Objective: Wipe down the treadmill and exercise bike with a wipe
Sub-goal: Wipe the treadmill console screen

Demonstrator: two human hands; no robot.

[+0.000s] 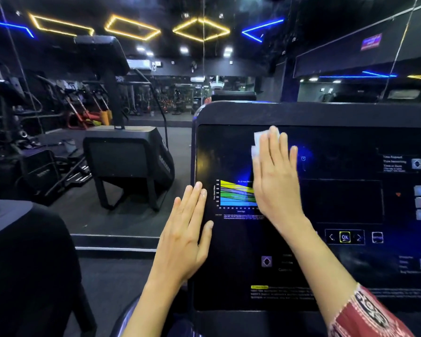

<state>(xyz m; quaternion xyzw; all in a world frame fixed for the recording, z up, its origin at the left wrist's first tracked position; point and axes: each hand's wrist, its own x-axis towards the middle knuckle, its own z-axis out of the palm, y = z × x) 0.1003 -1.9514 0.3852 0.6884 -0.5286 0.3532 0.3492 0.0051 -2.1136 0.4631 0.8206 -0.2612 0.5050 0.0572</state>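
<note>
A black glossy console panel (338, 195) of an exercise machine fills the right half of the view, with a coloured heart-rate chart and an OK button printed on it. A white wipe (259, 142) lies on the upper part of the panel. My right hand (275, 176) presses flat on the wipe with straight fingers, and only the wipe's left and top edges show. On the panel's left edge rests my left hand (187, 229), flat with straight fingers and holding nothing.
A wall mirror ahead reflects the gym. To the left stands the black housing of another machine (129, 156), with red equipment (83, 117) farther back. A dark rounded machine part (22, 251) sits at the lower left. Neon ceiling lights glow overhead.
</note>
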